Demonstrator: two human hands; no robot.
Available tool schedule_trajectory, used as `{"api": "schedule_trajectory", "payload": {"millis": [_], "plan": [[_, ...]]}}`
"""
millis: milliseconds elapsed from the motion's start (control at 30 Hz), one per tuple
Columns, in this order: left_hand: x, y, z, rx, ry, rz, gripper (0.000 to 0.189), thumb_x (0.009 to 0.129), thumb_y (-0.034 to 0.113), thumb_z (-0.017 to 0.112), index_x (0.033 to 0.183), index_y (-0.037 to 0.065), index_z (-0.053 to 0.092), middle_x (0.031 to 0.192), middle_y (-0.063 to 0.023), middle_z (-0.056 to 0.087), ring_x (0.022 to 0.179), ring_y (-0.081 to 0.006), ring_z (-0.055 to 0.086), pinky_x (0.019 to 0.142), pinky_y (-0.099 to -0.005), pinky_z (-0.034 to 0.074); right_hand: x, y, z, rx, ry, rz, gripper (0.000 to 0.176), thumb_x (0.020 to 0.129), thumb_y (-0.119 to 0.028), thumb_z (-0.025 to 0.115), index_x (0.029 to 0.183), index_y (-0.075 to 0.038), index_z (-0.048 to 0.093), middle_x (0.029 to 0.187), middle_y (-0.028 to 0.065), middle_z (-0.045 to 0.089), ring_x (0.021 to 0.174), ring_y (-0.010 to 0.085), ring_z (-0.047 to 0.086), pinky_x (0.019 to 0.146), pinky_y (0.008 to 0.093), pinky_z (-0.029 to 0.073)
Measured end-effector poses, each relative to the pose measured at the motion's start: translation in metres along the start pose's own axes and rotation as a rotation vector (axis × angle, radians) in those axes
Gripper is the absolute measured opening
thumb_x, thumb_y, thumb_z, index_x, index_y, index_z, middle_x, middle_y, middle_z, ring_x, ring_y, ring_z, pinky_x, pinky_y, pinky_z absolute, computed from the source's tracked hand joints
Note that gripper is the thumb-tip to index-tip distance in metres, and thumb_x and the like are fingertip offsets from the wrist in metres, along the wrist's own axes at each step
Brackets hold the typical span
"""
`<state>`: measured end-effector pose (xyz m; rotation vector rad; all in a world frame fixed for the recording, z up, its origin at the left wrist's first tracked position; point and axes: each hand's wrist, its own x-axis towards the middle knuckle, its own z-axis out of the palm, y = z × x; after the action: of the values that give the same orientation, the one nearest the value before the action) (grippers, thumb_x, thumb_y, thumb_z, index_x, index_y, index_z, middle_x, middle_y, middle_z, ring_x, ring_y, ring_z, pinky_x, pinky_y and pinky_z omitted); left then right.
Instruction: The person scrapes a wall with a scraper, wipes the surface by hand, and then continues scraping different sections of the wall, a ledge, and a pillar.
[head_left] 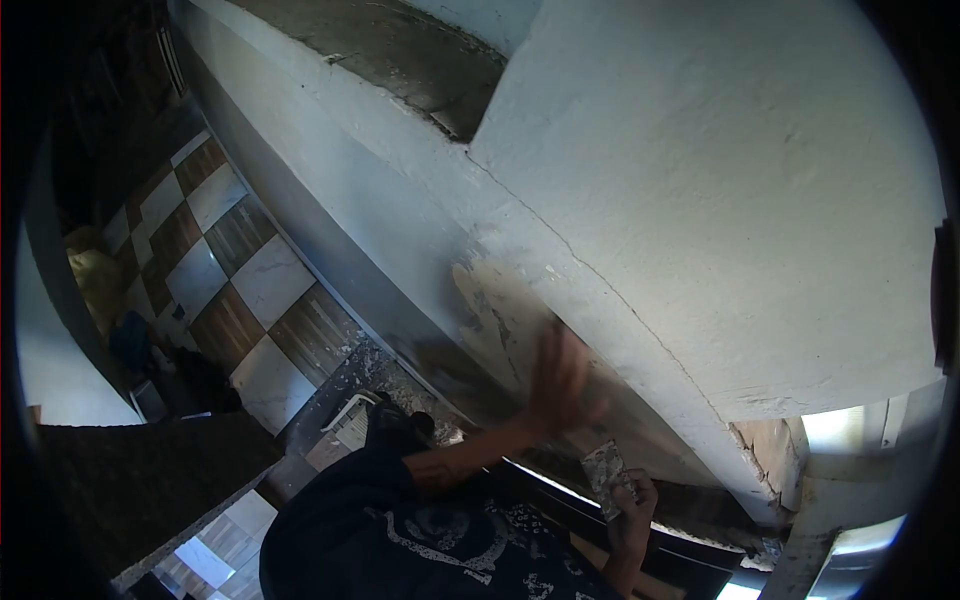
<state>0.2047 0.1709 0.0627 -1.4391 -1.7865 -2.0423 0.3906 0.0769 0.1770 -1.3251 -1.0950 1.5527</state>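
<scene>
My left hand [562, 385] reaches up to the wall [390, 240], smeared by motion, with its fingers stretched out and thumb apart. It overlaps a patch of bare, peeled plaster [490, 300], where the paint is gone and brownish material shows. Lower and to the right, my right hand [635, 497] grips a putty knife [604, 470]. The flat blade is speckled with pale residue and points up toward the wall; the handle is mostly hidden in my fingers.
A long crack [570, 245] runs down the white wall surface beside a recessed ledge [420, 60]. Debris [375, 365] lies on the checkered tile floor [240, 270] along the wall. A dark slab [150, 490] juts in at lower left. Broken plaster [765, 455] edges an opening at right.
</scene>
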Motion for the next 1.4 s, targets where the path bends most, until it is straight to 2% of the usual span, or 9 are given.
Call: {"api": "schedule_trajectory", "payload": {"millis": [200, 300, 367, 467, 567, 767, 867, 967, 1400], "plan": [[0.034, -0.036, -0.02, 0.324, -0.119, 0.191, 0.083, 0.079, 0.051, 0.049, 0.128, -0.011, 0.023, 0.137, -0.0322, 0.016, 0.129, -0.0492, 0.008, 0.101, -0.0618, 0.011, 0.0, -0.002, -0.002, 0.028, 0.009, -0.08, 0.028, 0.069, -0.005, 0.07, 0.092, 0.002, 0.057, 0.085, 0.0094, 0.061, 0.074, 0.015, 0.059, 0.066, 0.0274, 0.049], [0.03, -0.029, -0.005, -0.008, 0.178, -0.319, 0.09, 0.077, 0.053, 0.05, 0.128, -0.015, 0.019, 0.138, -0.0334, 0.011, 0.129, -0.0497, 0.009, 0.101, -0.0618, 0.011, 0.003, -0.005, 0.002, -0.013, 0.03, -0.061, 0.027, 0.07, -0.011, 0.07, 0.088, 0.0, 0.054, 0.08, 0.0049, 0.058, 0.069, 0.0112, 0.055, 0.064, 0.0227, 0.045], [-0.008, 0.021, 0.0, 0.02, -0.166, -0.104, 0.094, 0.078, 0.057, 0.048, 0.129, -0.015, 0.016, 0.138, -0.0342, 0.007, 0.128, -0.0511, 0.008, 0.102, -0.0613, 0.009, 0.008, 0.0, -0.002, 0.089, -0.021, -0.014, 0.028, 0.069, -0.006, 0.071, 0.092, 0.002, 0.056, 0.086, 0.0089, 0.061, 0.075, 0.0155, 0.059, 0.066, 0.0278, 0.049], [0.022, -0.002, -0.006, 0.161, -0.069, 0.0, 0.097, 0.078, 0.06, 0.047, 0.128, -0.016, 0.015, 0.136, -0.0369, 0.007, 0.127, -0.0534, 0.007, 0.102, -0.0619, 0.01, 0.009, -0.001, -0.011, 0.116, -0.116, -0.017, 0.028, 0.07, -0.005, 0.07, 0.093, 0.003, 0.056, 0.088, 0.0097, 0.061, 0.076, 0.0162, 0.059, 0.067, 0.0285, 0.049], [-0.024, -0.119, 0.046, 0.468, -0.4, -0.313, 0.099, 0.075, 0.063, 0.049, 0.126, -0.017, 0.019, 0.134, -0.0393, 0.009, 0.126, -0.0549, 0.007, 0.101, -0.0632, 0.012, 0.006, 0.005, -0.015, 0.12, -0.089, -0.014, 0.029, 0.069, -0.005, 0.07, 0.093, 0.003, 0.055, 0.089, 0.0103, 0.06, 0.076, 0.0168, 0.06, 0.068, 0.0289, 0.05], [0.003, 0.0, 0.001, 0.146, -0.146, 0.14, 0.093, 0.076, 0.061, 0.05, 0.121, -0.017, 0.026, 0.13, -0.04, 0.015, 0.125, -0.0548, 0.012, 0.099, -0.0641, 0.014, 0.009, 0.0, -0.007, 0.089, -0.043, 0.039, 0.033, 0.067, -0.01, 0.072, 0.092, 0.001, 0.053, 0.085, 0.0088, 0.059, 0.073, 0.0153, 0.058, 0.067, 0.0272, 0.048], [-0.01, -0.059, 0.032, 0.099, -0.541, -0.23, 0.09, 0.077, 0.058, 0.052, 0.12, -0.015, 0.027, 0.128, -0.0395, 0.019, 0.123, -0.0553, 0.016, 0.098, -0.0646, 0.015, 0.006, 0.002, -0.012, 0.086, -0.063, 0.039, 0.033, 0.068, -0.011, 0.071, 0.092, 0.001, 0.053, 0.084, 0.0086, 0.059, 0.072, 0.0154, 0.058, 0.067, 0.027, 0.048], [-0.023, 0.023, 0.01, 0.09, -0.194, 0.075, 0.089, 0.076, 0.057, 0.054, 0.12, -0.015, 0.026, 0.127, -0.0393, 0.021, 0.123, -0.0557, 0.016, 0.098, -0.0651, 0.015, 0.012, 0.004, -0.016, 0.12, -0.078, 0.028, 0.031, 0.068, -0.009, 0.071, 0.092, 0.001, 0.053, 0.087, 0.0094, 0.06, 0.074, 0.0163, 0.059, 0.068, 0.0276, 0.049], [-0.003, 0.027, -0.001, 0.067, -0.169, 0.071, 0.065, 0.083, 0.038, 0.051, 0.118, -0.014, 0.032, 0.129, -0.0363, 0.022, 0.122, -0.0561, 0.017, 0.096, -0.0669, 0.016, -0.005, 0.051, -0.094, 0.244, -0.34, -0.018, 0.047, 0.079, -0.019, 0.064, 0.118, -0.003, 0.043, 0.12, 0.0102, 0.046, 0.109, 0.0253, 0.045, 0.095, 0.0352, 0.035]]}}
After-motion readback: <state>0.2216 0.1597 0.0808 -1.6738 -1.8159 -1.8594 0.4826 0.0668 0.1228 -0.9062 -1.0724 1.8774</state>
